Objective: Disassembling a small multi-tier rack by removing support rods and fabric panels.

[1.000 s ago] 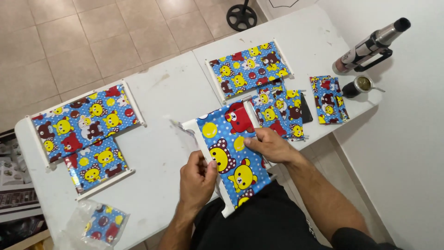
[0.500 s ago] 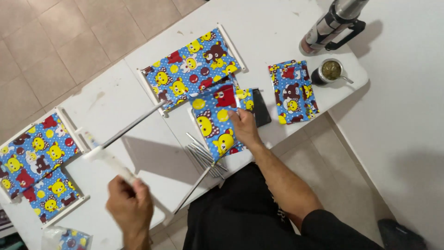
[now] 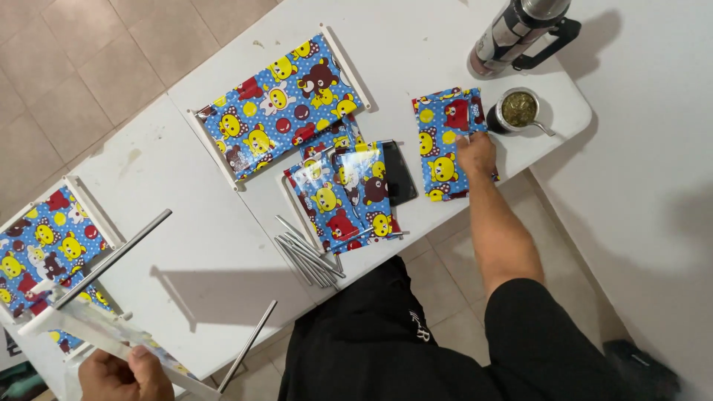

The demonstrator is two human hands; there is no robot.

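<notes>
- White folding table over beige floor tiles, covered in cartoon-print stuff, with a phone sitting roughly mid-table, so everything below is placed off that.
- Right hand is just right of the phone, fingers pressed flat on a loose sheet of blue cartoon fabric. Looks like it's resting on it, not pinching it.
- Left hand is way off to the lower left of the phone, closed on a white frame with two metal rods sticking out of it. The two hands are well apart.
- Biggest risk imo: that frame hangs past the table edge, held by one hand at one end. A loose rod could slide out and hit the tiles.
- Bundle of spare rods, lower left of the phone, lies close to the near edge. A bump from the person's body could roll them off.
- Mate cup is just right of the fabric sheet, so a careless tug or elbow could tip it onto the print. The thermos beyond it looks steadier.
- Hard to tell: the left hand is cut off by the picture edge, so its exact grip is hidden. The finished panel far left is cropped too, and the phone is half buried under a fabric piece.
</notes>
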